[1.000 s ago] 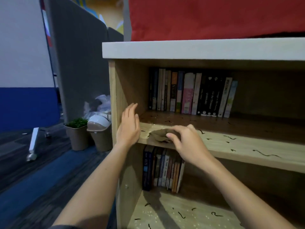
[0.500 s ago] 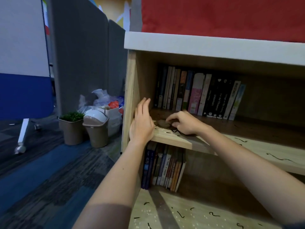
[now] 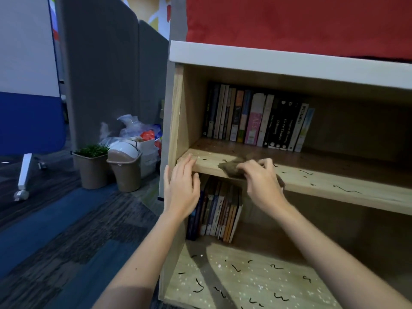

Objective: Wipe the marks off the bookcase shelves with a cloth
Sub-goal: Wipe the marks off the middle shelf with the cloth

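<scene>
Right grip (image 3: 260,181) is dragging the cloth (image 3: 230,168) forward to the shelf (image 3: 334,186) front edge, clenching it to scrub marks (image 3: 346,189). Left grip (image 3: 181,188), fingers flat, is bracing the bookcase (image 3: 176,108) at the cloth's 9 o'clock.

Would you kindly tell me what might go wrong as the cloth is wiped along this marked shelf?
The right hand grips the cloth near the front edge of the middle shelf, so a stroke might slide it off. A deeper sweep may nudge the upright books behind it. Further right lie unwiped black marks, and more on the bottom shelf, which might get missed.
</scene>
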A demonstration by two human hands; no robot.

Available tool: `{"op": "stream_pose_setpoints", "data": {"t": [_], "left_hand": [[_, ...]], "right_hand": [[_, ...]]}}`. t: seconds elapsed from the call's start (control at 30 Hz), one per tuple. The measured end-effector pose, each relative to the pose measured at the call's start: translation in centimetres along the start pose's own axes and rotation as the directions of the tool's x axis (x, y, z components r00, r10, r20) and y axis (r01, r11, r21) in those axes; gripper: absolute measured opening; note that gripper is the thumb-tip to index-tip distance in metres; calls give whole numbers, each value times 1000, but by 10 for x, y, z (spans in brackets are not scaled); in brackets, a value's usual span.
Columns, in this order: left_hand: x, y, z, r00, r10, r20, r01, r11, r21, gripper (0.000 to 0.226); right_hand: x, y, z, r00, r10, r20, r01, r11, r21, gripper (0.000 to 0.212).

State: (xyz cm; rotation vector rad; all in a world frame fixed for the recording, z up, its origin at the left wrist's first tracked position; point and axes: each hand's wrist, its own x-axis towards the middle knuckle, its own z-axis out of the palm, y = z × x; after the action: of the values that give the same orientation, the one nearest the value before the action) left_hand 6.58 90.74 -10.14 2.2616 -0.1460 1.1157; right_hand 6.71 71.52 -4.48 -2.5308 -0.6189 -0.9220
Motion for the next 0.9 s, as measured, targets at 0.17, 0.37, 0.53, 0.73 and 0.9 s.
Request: {"op": "stream_pose_setpoints", "data": {"t": [0.17,0.37,0.53,0.73,0.9], "left_hand": [[-3,-10,-2,998,40,55,-49,984,168,61],[-6,-13,-7,994,23,111,-41,985,166,52],[1,-1,-14,988,-20,155,-13,978,209,43],[5,-5,-23,993,108,51,-118,940,319,48],[12,-8,-20,1000,-1,4,0,937,348,66]], "right_hand": [[-20,-10,-3,975,-167,-143,174,984,37,28],[-35,-9,7,985,-158,-73,160,987,16,30],[-23,-12,5,965,-237,-110,234,971,-45,33],[-15,-18,12,955,-276,-106,268,960,-83,38],[5,-27,9,972,-236,-10,235,970,-61,33]]}}
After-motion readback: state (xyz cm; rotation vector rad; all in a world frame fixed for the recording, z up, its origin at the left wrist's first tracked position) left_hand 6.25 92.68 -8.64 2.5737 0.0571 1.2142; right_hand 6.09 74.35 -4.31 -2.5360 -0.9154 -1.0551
